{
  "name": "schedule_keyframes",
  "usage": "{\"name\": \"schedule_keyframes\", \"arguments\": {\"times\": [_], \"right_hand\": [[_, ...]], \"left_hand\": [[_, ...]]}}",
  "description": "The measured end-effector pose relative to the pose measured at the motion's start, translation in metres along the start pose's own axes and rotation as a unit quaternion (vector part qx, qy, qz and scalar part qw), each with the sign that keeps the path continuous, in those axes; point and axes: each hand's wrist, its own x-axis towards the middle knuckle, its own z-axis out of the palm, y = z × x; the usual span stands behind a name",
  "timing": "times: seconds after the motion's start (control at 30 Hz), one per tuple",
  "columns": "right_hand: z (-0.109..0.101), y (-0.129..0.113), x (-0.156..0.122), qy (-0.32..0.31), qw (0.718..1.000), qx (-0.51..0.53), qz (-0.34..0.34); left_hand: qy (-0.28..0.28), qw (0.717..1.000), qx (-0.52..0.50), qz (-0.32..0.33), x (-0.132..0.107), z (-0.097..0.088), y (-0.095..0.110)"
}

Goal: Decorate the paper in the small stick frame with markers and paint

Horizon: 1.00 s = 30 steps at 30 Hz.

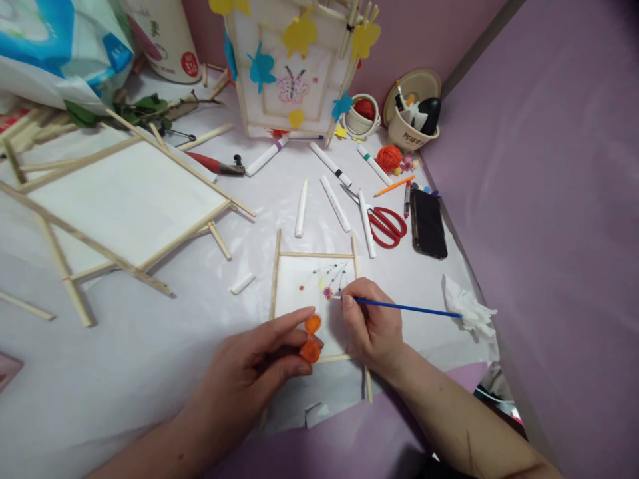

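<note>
My right hand (370, 319) pinches a thin blue paintbrush (404, 307), its tip touching a small purple and yellow flower painted on a white paper panel (299, 279) framed by wooden sticks. My left hand (259, 362) rests on the panel's lower edge and grips a small orange paint pot (310, 350) whose hinged lid (313, 324) stands open. Thin dotted stems fan out above the flower.
White markers (335, 203), red scissors (387, 226), a black phone (428, 223) and a crumpled tissue (466, 307) lie beyond and right of the panel. A larger stick frame (124, 199) lies left. A decorated paper lantern (294, 66), cups and orange yarn (389, 158) stand at the back.
</note>
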Motion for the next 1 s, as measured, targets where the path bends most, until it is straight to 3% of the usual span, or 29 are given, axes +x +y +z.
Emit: {"name": "schedule_keyframes", "arguments": {"times": [1.0], "right_hand": [[-0.0004, -0.0008, 0.0013, 0.005, 1.0, -0.005, -0.007]], "left_hand": [[0.004, 1.0, 0.012, -0.024, -0.0024, -0.0026, -0.0044]]}}
